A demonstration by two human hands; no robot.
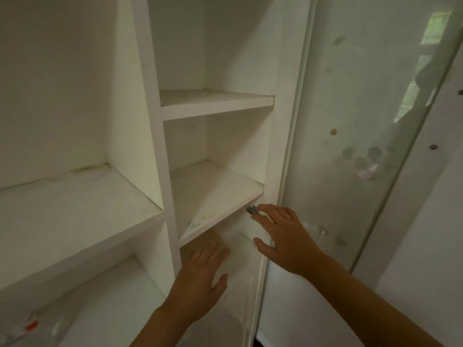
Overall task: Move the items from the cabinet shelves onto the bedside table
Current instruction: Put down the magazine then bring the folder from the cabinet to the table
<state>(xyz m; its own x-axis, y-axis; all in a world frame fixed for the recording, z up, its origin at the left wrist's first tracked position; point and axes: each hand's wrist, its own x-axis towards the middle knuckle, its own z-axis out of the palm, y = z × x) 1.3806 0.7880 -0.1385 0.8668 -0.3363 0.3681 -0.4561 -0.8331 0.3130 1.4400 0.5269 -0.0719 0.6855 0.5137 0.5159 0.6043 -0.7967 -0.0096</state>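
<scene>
Beside your cabinet: a glass door and a wall.

To your right the frosted glass door (350, 146) stands open, its frame (406, 156) running down at a slant. You can see round pale stickers (360, 159) on the pane, one yellowish dot (333, 132) above them, and a bright window reflection (436, 28) near the top. Past the door, the white wall (431, 221) carries small dark screw heads (433, 147).

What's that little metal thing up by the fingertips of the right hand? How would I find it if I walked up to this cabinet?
Start at the white cabinet and its narrow right-hand column of shelves. Go down to the second shelf and follow its front edge to the right corner, where the right hand reaches. The small metal piece sits there by the fingertips, the only dark, shiny thing against all that white board.
</scene>
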